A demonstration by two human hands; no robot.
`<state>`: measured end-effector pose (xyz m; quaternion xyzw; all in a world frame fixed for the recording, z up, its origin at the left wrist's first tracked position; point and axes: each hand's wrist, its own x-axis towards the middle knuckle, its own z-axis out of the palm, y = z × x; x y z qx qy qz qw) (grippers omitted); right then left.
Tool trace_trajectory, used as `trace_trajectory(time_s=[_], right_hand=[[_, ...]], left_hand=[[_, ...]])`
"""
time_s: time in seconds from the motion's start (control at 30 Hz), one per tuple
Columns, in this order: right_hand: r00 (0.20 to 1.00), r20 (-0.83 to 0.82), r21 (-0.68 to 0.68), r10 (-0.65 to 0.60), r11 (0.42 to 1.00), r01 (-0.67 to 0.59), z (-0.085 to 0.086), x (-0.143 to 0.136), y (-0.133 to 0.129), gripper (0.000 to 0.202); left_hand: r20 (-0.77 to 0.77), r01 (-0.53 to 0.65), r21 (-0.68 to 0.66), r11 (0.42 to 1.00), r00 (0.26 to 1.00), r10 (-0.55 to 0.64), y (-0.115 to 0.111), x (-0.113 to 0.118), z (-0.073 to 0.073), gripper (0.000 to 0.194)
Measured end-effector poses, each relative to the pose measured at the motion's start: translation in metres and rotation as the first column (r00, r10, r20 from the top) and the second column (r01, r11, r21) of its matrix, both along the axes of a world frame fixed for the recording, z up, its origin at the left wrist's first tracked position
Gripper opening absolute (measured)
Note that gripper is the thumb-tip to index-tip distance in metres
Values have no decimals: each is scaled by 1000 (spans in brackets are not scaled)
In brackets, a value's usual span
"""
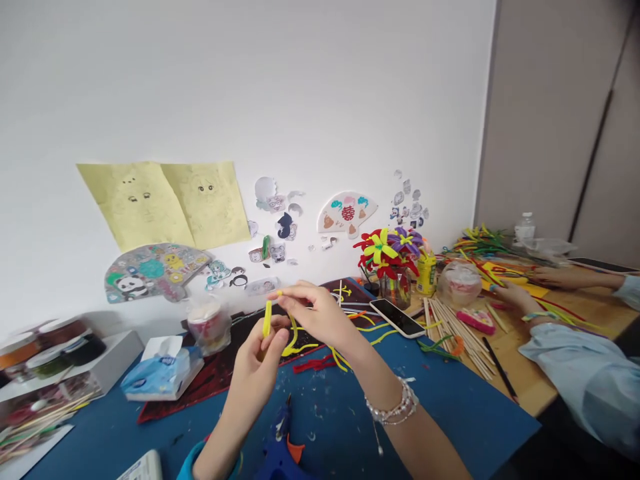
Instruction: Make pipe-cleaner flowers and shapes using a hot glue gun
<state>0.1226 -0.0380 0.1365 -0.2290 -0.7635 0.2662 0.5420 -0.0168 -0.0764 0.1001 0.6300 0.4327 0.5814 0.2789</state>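
Observation:
My left hand (264,348) is closed around a yellow pipe cleaner (267,319), which looks folded and stands upright out of the fist. Just above it, my right hand (320,317) pinches with thumb and forefinger at a small yellow end, seemingly of pipe cleaner too; whether the two pieces join I cannot tell. More yellow pipe cleaners (383,335) lie loose on the blue mat (350,407) behind my hands, beside a red one (315,364). Below my hands lies a blue glue gun (280,443) with an orange trigger.
A phone (397,318), wooden sticks (457,337) and a vase of pipe-cleaner flowers (395,280) stand to the right. Another person's hands (520,297) work there. On the left are a tissue pack (163,373), a wrapped cup (209,325) and paint jars (65,333).

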Motion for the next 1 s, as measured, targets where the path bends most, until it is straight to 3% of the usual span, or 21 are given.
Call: trace_trajectory(time_s=[0.17, 0.23, 0.3, 0.37, 0.4, 0.43, 0.47, 0.63, 0.73, 0.83, 1.0], right_hand=[[972, -95, -151, 213, 962, -226, -2, 5, 2, 27], [955, -68, -173, 290, 939, -298, -3, 6, 7, 30], [953, 30, -176, 303, 940, -293, -6, 10, 21, 32], [956, 228, -218, 186, 966, -136, -14, 18, 42, 31], [927, 371, -257, 57, 965, 44, -20, 23, 55, 29], [840, 537, -299, -81, 912, 279, -27, 29, 67, 25], [786, 601, -314, -143, 862, 397, -36, 36, 78, 23], [620, 757, -347, -204, 679, 647, -82, 63, 108, 30], [614, 766, -378, -191, 639, 670, -95, 69, 112, 30], [701, 690, -428, -180, 680, 596, -87, 69, 111, 27], [928, 362, -438, -89, 863, 253, -44, 57, 87, 37]], left_hand=[[57, 74, -12, 997, 996, -73, -2, 10, -1, 33], [79, 132, -55, 990, 989, -128, 1, 11, -5, 23], [106, 200, -110, 974, 976, -189, 7, 9, -11, 16], [147, 237, -129, 963, 965, -218, 17, 6, -18, 16], [177, 232, -114, 966, 962, -210, 23, 4, -21, 17], [207, 223, -105, 969, 958, -198, 29, 2, -25, 19], [239, 216, -108, 970, 953, -185, 35, 0, -30, 21], [338, 254, -178, 951, 923, -184, 58, -8, -48, 24], [356, 276, -188, 943, 914, -196, 59, -9, -49, 26], [352, 280, -186, 942, 914, -202, 54, -6, -45, 30], [387, 214, -115, 970, 909, -155, 48, 1, -38, 28]])
